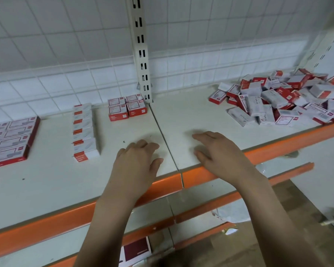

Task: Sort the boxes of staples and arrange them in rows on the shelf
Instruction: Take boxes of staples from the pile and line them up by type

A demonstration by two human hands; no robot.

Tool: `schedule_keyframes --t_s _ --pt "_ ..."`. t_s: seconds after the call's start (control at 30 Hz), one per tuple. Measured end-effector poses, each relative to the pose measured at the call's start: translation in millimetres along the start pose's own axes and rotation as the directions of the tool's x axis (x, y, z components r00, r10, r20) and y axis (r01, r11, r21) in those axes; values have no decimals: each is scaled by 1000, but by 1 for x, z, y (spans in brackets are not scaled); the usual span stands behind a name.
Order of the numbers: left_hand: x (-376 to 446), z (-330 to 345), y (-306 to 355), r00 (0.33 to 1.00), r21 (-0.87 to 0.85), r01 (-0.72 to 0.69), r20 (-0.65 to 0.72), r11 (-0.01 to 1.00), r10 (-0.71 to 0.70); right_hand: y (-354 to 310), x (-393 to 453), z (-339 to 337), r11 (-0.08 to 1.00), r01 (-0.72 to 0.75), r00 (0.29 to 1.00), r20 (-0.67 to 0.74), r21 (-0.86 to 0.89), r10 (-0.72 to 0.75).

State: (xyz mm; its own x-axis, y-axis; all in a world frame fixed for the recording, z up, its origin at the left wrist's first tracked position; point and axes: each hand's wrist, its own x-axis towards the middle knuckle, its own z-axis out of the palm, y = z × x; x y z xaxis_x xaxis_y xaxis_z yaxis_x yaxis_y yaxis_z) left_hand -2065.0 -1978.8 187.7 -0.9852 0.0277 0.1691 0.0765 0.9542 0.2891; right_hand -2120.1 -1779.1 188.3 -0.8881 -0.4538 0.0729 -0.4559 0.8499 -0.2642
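Two hands: I see my left hand [137, 160] and right hand [218, 153] relaxed, holding nothing.
Surface: white shelf [191, 116], orange-edged; tiled wall [66, 45] behind.
Sorted boxes: red-and-white rows [127, 106] at 11 o'clock.
Unsorted pile [281, 99]: jumbled, 1 o'clock.

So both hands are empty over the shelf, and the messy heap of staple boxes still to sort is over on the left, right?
Not quite. The head view shows the messy heap of boxes on the right. The left hand and right hand are indeed empty over the shelf.
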Motion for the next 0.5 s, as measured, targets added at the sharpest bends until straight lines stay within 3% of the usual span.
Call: schedule_keyframes --t_s 0.5 --pt "70 21 37 974 -4 -208 93 978 207 57 -9 -20 981 -190 979 -77 -28 187"
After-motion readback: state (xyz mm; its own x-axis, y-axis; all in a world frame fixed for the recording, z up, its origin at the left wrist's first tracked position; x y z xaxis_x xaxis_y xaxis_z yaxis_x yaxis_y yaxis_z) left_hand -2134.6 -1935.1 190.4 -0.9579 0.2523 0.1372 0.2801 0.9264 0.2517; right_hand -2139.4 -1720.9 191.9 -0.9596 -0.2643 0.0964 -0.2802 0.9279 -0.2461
